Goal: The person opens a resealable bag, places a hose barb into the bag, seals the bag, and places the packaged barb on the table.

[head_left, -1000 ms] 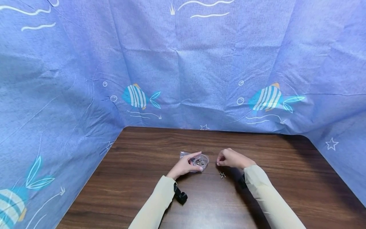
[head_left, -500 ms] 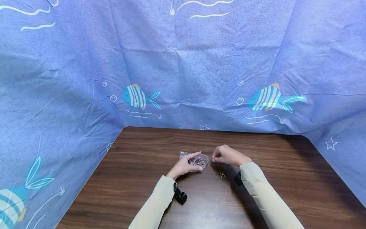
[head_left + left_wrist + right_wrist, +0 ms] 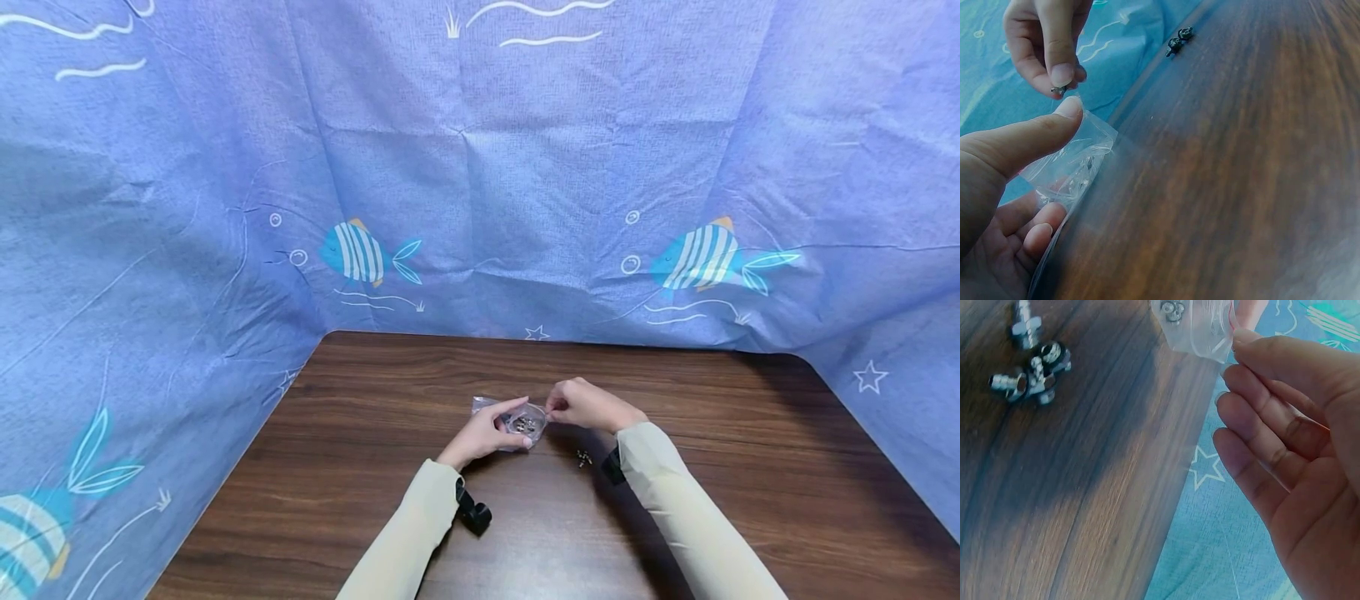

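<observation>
A clear plastic bag [image 3: 537, 412] with several small metal fittings inside lies at mid-table. My left hand [image 3: 478, 437] holds it, thumb on one side and fingers curled at the other, and its mouth faces right. At that mouth is my right hand [image 3: 591, 406], its thumb and fingertips pinching a small metal fitting [image 3: 1058, 91], seen in the left wrist view just past the left thumb. The fitting is mostly hidden by the fingers. A small cluster of loose metal fittings [image 3: 1035, 378], some with ribbed ends, lies on the table below the right hand.
The brown wood-grain table [image 3: 360, 467] spreads around both hands. A blue curtain [image 3: 480, 183] with fish prints hangs behind its far edge and along the sides. A black wrist strap [image 3: 472, 510] sits at the left cuff.
My right hand has moved left, from beside the loose fittings to the bag's mouth. The left hand and the bag have stayed in place.
</observation>
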A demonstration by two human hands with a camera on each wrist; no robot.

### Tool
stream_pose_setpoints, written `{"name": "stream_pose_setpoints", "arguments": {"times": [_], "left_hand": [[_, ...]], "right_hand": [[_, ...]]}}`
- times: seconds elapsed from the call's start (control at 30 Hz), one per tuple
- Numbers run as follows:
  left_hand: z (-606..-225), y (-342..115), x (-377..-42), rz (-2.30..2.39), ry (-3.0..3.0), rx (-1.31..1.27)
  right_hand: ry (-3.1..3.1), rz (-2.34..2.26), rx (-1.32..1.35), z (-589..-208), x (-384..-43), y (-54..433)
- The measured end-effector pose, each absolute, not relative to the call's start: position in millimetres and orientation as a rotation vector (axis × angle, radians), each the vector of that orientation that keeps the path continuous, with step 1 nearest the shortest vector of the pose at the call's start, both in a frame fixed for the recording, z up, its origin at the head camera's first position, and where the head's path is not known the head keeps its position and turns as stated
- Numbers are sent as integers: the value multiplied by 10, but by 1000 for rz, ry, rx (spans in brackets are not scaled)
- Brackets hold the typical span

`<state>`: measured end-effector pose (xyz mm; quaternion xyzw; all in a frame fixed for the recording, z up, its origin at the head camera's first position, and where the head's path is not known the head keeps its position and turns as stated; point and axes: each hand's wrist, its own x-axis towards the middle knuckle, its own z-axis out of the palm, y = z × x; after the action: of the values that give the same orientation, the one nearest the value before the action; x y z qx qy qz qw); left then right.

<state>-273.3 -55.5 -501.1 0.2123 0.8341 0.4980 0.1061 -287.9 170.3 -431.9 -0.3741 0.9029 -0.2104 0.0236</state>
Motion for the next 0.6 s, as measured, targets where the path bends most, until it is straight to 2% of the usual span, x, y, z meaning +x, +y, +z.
{"name": "stream_pose_setpoints", "arguments": {"times": [0.6], "left_hand": [[-5002,-547,-2736,1451,2473,626]], "right_hand": [[2815,-653,-1204,-4372,-2909,1579]]}}
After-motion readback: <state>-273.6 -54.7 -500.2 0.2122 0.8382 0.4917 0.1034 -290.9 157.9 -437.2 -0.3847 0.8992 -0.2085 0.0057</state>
